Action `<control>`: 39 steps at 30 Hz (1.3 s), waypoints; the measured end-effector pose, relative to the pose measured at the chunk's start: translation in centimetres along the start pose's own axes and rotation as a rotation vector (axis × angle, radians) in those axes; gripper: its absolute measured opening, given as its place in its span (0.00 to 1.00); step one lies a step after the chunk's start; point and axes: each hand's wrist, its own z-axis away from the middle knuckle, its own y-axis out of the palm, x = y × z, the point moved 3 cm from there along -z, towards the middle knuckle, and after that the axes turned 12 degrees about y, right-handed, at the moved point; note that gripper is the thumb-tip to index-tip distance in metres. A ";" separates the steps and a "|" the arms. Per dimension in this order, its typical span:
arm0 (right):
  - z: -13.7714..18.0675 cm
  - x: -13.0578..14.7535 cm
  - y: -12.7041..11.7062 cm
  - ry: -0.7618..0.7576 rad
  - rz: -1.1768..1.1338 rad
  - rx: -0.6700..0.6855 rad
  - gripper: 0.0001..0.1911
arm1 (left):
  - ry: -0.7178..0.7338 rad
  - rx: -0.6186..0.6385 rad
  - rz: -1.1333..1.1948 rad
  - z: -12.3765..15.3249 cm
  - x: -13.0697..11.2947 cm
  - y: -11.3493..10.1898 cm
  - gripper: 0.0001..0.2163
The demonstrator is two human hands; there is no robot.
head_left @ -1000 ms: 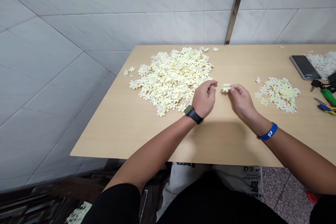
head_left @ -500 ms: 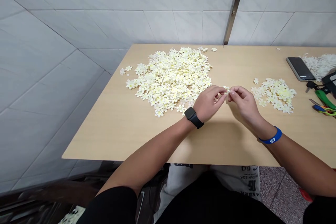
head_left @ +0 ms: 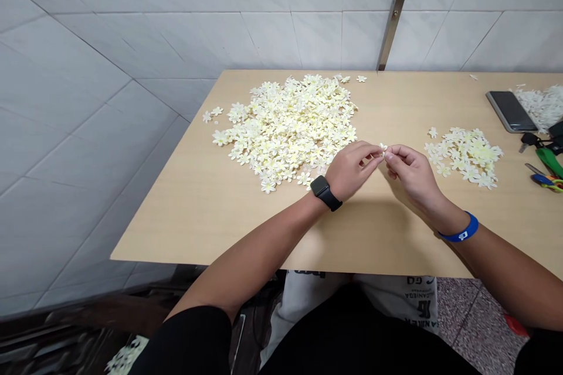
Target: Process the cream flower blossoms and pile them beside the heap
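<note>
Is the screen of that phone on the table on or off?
Off, it seems: the phone lies face up, its screen dark.

Appears to be a workroom, home or workshop undetermined: marbled wall tiles (head_left: 153,47), speckled floor (head_left: 460,310), plain table (head_left: 189,211) bearing heaped flowers (head_left: 294,126) and scissors (head_left: 545,180).

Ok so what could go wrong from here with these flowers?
The right hand pinches a small flower close against the left hand, so petals could bend or the flower might drop. The watch sits near the large flower pile, so it might sweep some loose flowers aside.
</note>
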 end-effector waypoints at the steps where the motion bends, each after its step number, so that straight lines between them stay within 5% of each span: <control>1: 0.0 0.0 0.0 0.002 -0.001 0.000 0.18 | -0.003 -0.001 0.001 0.0 0.0 0.0 0.07; 28: 0.5 0.4 0.3 -0.036 0.071 -0.060 0.07 | -0.081 -0.076 0.045 0.0 -0.1 -0.1 0.05; 39: -1.4 -1.1 -2.0 0.006 -0.129 -0.361 0.07 | -0.209 -0.066 0.087 0.0 0.3 -0.2 0.05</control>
